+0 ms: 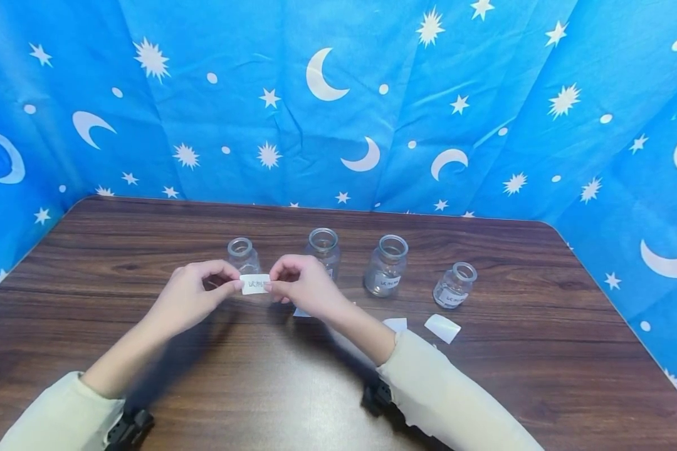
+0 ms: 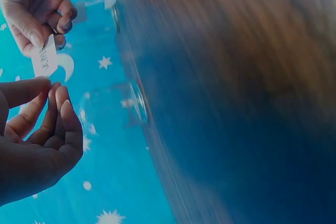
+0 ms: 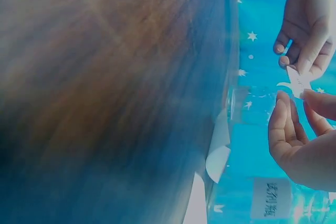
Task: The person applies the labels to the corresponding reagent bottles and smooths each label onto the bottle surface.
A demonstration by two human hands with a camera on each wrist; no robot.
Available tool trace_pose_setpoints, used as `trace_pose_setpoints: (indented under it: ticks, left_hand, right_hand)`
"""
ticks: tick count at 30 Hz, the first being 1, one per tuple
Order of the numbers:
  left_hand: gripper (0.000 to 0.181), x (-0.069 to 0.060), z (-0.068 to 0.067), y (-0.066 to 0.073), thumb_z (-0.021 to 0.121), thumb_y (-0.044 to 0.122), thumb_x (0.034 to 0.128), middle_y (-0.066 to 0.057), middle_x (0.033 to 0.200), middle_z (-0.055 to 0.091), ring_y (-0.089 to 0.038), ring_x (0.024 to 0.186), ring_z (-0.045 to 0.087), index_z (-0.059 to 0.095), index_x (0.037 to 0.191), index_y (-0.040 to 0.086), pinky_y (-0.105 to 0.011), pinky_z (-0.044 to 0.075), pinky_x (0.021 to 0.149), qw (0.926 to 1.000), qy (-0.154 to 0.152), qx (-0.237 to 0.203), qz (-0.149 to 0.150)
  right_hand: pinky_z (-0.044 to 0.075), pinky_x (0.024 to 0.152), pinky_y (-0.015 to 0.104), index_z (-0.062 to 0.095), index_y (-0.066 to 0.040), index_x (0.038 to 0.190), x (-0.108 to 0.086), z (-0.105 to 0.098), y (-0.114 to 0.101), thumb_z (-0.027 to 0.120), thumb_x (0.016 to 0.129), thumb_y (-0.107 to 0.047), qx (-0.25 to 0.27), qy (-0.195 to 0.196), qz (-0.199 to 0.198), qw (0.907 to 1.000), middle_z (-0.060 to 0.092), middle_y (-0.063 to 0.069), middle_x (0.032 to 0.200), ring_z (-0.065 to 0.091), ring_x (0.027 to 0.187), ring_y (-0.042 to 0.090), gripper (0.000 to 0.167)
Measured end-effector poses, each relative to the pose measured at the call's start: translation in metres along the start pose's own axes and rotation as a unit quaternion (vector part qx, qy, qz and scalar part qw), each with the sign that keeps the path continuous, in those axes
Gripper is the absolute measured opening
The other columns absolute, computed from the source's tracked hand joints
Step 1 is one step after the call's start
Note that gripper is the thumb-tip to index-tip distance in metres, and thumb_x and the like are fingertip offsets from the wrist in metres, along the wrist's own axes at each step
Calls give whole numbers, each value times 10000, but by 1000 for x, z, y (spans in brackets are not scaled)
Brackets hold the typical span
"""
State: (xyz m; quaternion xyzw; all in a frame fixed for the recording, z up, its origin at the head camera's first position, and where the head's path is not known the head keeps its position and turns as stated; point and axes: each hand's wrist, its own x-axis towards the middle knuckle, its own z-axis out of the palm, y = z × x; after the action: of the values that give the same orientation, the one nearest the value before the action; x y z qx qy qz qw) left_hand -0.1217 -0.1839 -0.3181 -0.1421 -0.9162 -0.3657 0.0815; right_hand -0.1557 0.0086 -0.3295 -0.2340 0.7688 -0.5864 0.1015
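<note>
A small white label point(image 1: 252, 284) with dark handwriting is stretched between two hands. Its left end is pinched between thumb and finger of my left hand point(image 1: 188, 293), its right end by my right hand point(image 1: 307, 287). In the left wrist view the label point(image 2: 44, 59) spans the gap from one set of fingertips to the other. Just behind it stands a small clear glass jar point(image 1: 241, 252), its lower part covered by the label and hands. A second glass jar point(image 1: 323, 244) is partly hidden behind my right hand.
To the right stand a wide-mouthed jar point(image 1: 386, 266) and a shorter jar point(image 1: 457, 282), both bearing handwritten labels. Curled white paper pieces point(image 1: 442, 328) lie in front of them, some under my right forearm. A blue curtain point(image 1: 231, 119) hangs behind the wooden table point(image 1: 90, 263).
</note>
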Motion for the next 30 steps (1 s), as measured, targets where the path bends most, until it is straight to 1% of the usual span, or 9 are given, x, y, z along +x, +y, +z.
trace_pose_setpoints:
  ticks: [3,6,7,10,14,20,25,27,30]
  left_hand:
    - [66,1,-4,-5,660,137,837,-7,763,645,-147,678,556,662,851,73,-281,420,562,9999,-54,66,-66]
    - [55,3,-5,-11,664,129,832,-25,790,654,-172,714,584,663,843,75,-318,443,598,9997,-82,200,-96]
    - [55,4,-6,-14,662,128,833,-31,800,656,-184,731,593,662,843,74,-337,453,616,9996,-91,245,-92]
    - [47,7,-5,-18,662,117,828,-51,813,659,-226,770,608,660,832,71,-399,469,673,9992,-58,373,-94]
    - [36,10,-5,-22,658,101,822,-72,820,665,-254,790,618,659,817,66,-428,461,703,9988,-52,483,-108]
    - [42,13,-3,-26,678,99,805,-100,864,646,-275,790,626,657,793,64,-448,428,700,9985,-17,545,-37]
    - [45,15,-1,-31,679,75,796,-159,963,620,-287,808,628,651,774,48,-489,427,754,9986,19,517,100]
    - [43,16,0,-33,674,65,794,-174,995,618,-287,811,629,649,766,46,-482,431,752,9985,27,532,131]
    - [41,17,0,-35,663,52,791,-181,1011,619,-289,812,626,644,757,43,-469,434,741,9983,39,567,131]
  right_hand:
    - [506,568,288,586,11,762,8,6,2,646,793,39,-297,133,58,9995,592,55,690,573,596,171,73]
    - [457,546,211,602,-28,743,15,12,5,675,786,-12,-818,334,72,9961,589,15,669,541,569,115,87]
    - [439,530,201,603,-41,739,17,14,5,681,787,-27,-942,397,122,9947,593,7,666,548,562,123,93]
    - [427,608,206,608,-76,725,21,17,5,702,776,-73,-1390,581,211,9884,592,-6,768,573,649,104,107]
    - [421,706,236,610,-88,701,25,19,4,717,760,-91,-1691,706,310,9826,542,5,906,573,774,103,122]
    - [425,708,235,618,-75,682,31,20,7,716,759,-80,-1824,708,356,9800,559,21,942,570,766,115,125]
    - [434,768,236,628,-79,688,35,20,8,703,769,-77,-1943,607,408,9782,622,36,1097,597,847,120,110]
    - [430,775,241,631,-80,690,36,20,9,697,774,-77,-1938,578,419,9784,633,38,1108,598,870,127,107]
    - [429,755,239,632,-81,690,37,20,10,693,781,-81,-1953,573,395,9783,654,30,1059,597,861,124,109]
